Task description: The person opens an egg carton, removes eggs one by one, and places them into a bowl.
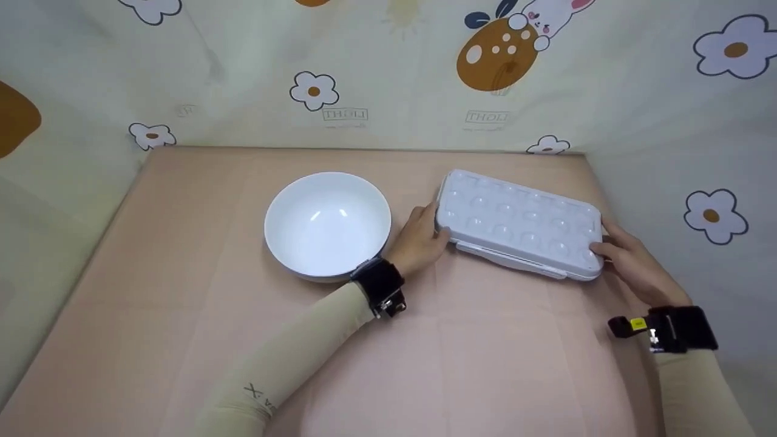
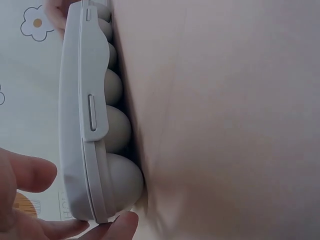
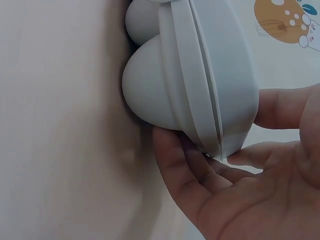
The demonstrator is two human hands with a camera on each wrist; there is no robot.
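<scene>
Nearest, two beige-sleeved forearms with black wrist straps reach over the pink table [image 1: 182, 340]. The right hand [image 1: 631, 264] cups the right end of a closed white egg box [image 1: 522, 224], its fingers [image 3: 185, 170] curled under the bottom edge and the thumb over the lid. The left hand [image 1: 419, 237] grips the box's left end, fingertips [image 2: 120, 225] at its lower corner. The box lies flat towards the table's far right corner. Just left of the left hand stands a white bowl [image 1: 328, 224], near the middle. Behind hangs a flower-printed cloth [image 1: 388, 73].
</scene>
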